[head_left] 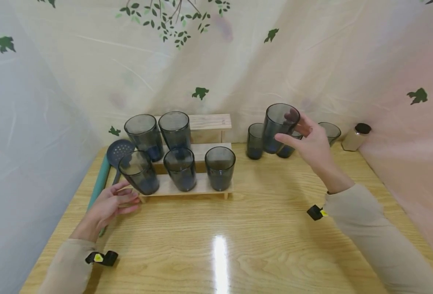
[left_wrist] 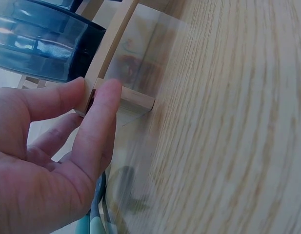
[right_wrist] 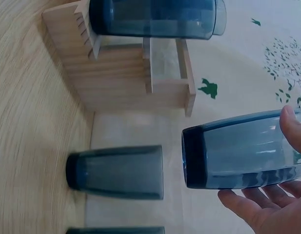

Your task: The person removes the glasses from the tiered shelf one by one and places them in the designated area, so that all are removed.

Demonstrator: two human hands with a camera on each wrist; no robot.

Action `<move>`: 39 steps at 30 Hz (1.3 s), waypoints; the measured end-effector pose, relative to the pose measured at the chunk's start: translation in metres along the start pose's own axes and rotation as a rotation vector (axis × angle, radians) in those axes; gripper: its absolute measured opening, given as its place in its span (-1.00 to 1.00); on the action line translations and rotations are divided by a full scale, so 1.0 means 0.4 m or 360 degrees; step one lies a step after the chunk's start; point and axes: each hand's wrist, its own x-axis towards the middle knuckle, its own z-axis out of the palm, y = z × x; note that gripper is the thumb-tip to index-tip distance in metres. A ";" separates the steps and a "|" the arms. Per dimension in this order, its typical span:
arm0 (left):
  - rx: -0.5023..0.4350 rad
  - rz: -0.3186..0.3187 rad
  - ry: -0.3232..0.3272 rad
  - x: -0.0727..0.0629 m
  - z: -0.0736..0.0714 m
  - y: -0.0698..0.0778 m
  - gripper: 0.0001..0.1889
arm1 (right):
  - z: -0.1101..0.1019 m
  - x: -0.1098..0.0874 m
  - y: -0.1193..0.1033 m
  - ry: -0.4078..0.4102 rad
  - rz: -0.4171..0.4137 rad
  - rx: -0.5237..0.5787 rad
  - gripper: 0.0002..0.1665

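No legible txt, nos. or brands; yellow wrist tags (head_left: pixel 98 257) too sm. to read.

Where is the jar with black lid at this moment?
In the head view, the jar is at the back right corner of the table, just right of the rightmost glass.

Right hand (right_wrist: pixel 279 214) grips a blue glass (right_wrist: pixel 238 153) — wooden rack (right_wrist: pixel 109 80) nearby.

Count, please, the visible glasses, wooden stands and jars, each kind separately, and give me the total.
Glasses: 9
Wooden stand: 1
Jar: 1
Total: 11
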 end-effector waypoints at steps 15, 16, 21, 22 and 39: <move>-0.0011 0.0019 -0.0013 0.001 -0.003 -0.001 -0.28 | -0.131 -0.032 0.123 0.0135 0.0154 -0.0147 -0.12; -0.0011 0.0021 -0.0015 0.002 -0.003 -0.001 -0.29 | -0.137 -0.035 0.132 0.0151 0.0141 -0.0134 -0.14; -0.0019 0.0028 -0.0013 -0.001 -0.002 -0.002 -0.37 | -0.158 -0.049 0.179 0.0240 0.0038 -0.0058 -0.22; -0.0023 0.0030 -0.0015 -0.002 -0.002 -0.003 -0.40 | -0.162 -0.052 0.189 0.0255 0.0023 -0.0049 -0.23; -0.0019 0.0047 -0.0013 -0.001 -0.006 -0.009 -0.53 | -0.231 -0.101 0.320 0.0295 0.0234 -0.0186 -0.13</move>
